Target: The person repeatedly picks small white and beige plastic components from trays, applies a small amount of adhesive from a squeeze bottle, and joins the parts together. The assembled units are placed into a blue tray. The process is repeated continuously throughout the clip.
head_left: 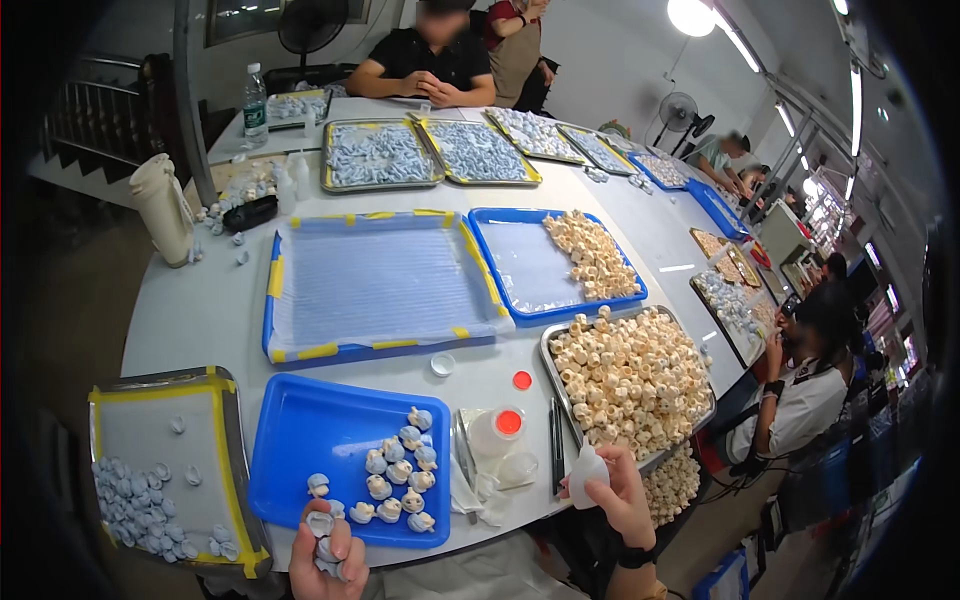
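Note:
My left hand (300, 565) is closed around a few small light-blue, hollow cap-shaped pieces (320, 523) at the lower edge of the blue tray (300, 430). Grouped at that tray's right side are several small cream figures with light-blue caps (397, 472). My right hand (625, 505), with a dark watch on the wrist, grips a white translucent squeeze bottle (589, 478), nozzle upward. Behind the bottle a metal tray (548, 352) is heaped with cream popcorn-like pieces (630, 380). A yellow-taped tray (165, 400) at the left holds loose blue caps (135, 510).
Between my hands stand a white jar with a red centre (497, 430), dark tweezers (557, 445) and crumpled tissue (470, 495). Farther off are a lined, taped tray (380, 280) and another blue tray (515, 265) with cream pieces. Other people (425, 60) sit around the table.

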`<move>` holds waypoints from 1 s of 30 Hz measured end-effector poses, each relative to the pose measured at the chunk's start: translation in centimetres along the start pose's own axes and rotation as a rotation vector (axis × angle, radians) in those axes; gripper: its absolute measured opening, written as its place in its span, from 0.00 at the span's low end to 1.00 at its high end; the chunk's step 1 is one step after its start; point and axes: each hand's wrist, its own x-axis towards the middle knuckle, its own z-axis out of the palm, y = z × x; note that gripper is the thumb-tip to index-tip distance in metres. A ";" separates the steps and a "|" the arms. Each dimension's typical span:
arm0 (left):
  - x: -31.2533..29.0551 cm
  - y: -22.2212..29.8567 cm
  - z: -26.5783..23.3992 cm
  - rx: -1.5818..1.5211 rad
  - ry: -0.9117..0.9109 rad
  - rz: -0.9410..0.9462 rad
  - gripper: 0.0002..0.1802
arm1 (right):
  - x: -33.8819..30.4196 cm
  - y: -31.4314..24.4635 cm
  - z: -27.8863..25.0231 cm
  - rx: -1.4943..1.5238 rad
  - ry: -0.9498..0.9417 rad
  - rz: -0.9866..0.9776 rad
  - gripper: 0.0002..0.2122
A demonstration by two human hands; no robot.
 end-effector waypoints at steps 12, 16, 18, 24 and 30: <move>0.0 -1.0 -0.8 -0.030 0.070 0.113 0.20 | -0.6 0.1 0.2 -0.403 0.144 -0.075 0.18; -0.2 -0.9 -1.5 0.064 -0.011 0.125 0.21 | -0.4 -0.1 0.2 -0.418 0.138 -0.103 0.18; 0.0 -0.8 -1.8 0.098 -0.049 0.114 0.22 | -0.1 -0.5 0.1 -0.478 0.107 -0.137 0.17; 0.0 -0.6 -1.9 0.101 -0.034 0.104 0.22 | 0.9 -2.0 1.0 -0.630 0.021 -0.188 0.14; 0.2 -0.9 -1.3 0.094 0.034 0.171 0.20 | 1.2 -3.0 1.1 -0.699 -0.048 -0.172 0.13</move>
